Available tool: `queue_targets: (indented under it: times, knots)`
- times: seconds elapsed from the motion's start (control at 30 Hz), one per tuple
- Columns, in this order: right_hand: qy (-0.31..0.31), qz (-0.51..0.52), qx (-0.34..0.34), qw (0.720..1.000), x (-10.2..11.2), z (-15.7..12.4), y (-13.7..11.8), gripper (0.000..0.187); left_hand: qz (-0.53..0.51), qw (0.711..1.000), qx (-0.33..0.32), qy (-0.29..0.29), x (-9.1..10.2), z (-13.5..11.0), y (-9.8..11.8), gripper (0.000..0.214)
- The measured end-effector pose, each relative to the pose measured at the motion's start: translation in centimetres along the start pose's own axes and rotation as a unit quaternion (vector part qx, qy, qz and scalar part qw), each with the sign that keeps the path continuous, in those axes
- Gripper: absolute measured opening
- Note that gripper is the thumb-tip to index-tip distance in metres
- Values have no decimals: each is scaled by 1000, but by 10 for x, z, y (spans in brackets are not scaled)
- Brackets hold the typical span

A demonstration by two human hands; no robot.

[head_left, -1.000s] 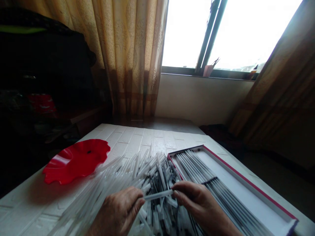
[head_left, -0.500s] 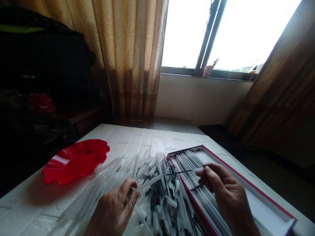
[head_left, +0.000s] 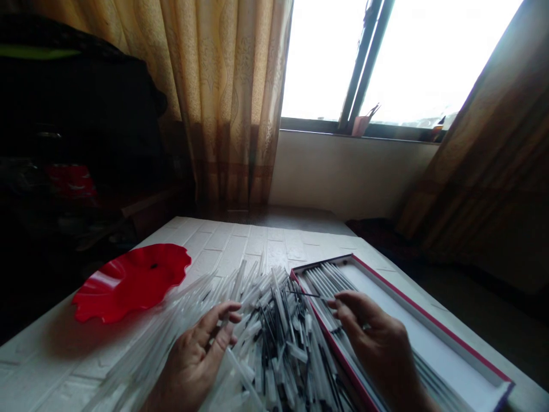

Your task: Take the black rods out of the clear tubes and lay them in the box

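Observation:
A heap of clear plastic pen barrels and thin black ink refills [head_left: 274, 337] lies tangled on the table in front of me. My left hand [head_left: 193, 360] rests at the near left of the heap, fingers curled, with a clear pen barrel [head_left: 242, 375] running out from the palm. My right hand [head_left: 375, 337] is above the left wall of a red-edged white box [head_left: 429, 321], pinching a thin black refill [head_left: 306, 294]. Rows of pens [head_left: 321, 283] lie inside the box, partly hidden under that hand.
A wavy-edged red plastic plate [head_left: 128, 283] lies left of the heap on a white brick-patterned table top [head_left: 240, 240]. Dark bags [head_left: 72, 103] stand at the left. A tan curtain [head_left: 227, 103] and a bright window [head_left: 429, 57] are beyond the table.
My right hand has moved right, over the box, with the black refill now apart from the clear barrel. My left hand has opened slightly and stays at the heap.

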State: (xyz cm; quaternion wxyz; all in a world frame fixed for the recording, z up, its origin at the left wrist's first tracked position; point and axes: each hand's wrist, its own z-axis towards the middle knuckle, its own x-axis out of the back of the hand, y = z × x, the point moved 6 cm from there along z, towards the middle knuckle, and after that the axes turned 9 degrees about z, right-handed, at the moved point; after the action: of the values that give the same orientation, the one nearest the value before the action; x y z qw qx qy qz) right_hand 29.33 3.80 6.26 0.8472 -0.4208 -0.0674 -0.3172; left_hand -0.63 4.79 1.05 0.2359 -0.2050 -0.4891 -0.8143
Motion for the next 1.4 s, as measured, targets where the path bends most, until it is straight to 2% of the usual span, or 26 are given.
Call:
queue_targets:
  times: [0.13,0.3,0.47,0.57,0.73,0.9,1.0,1.07,1.13,1.23,1.4]
  knots:
    - [-93,-78,93,988,-18,-8,-6,16,33,998,-22,-49,1,-3,8,39]
    - [-196,-81,83,974,-34,-15,-9,20,95,984,-139,-52,0,-7,23,66]
    - [-261,-133,71,954,-42,-19,-7,20,162,958,-237,7,1,-5,35,34]
    - [-284,-144,51,947,-44,-21,-4,18,199,941,-269,47,5,-4,42,26]
    - [-291,-131,39,947,-45,-21,-3,25,279,912,-295,64,8,-6,58,26]
    - [-303,-15,55,951,-48,-22,-24,29,336,882,-309,116,9,-10,73,32]
    - [-340,73,77,934,-57,-31,-36,25,345,871,-335,96,2,-12,77,35]
    - [-356,102,82,925,-64,-38,-37,35,345,865,-352,88,-1,-14,81,37]
    - [-372,103,72,920,-73,-46,-35,39,334,861,-373,92,-1,-17,85,39]
    - [-389,75,55,917,-83,-55,-30,26,318,858,-393,89,-2,-20,89,38]
    - [-377,55,4,924,-77,-48,-29,24,323,873,-356,76,-3,-14,80,30]
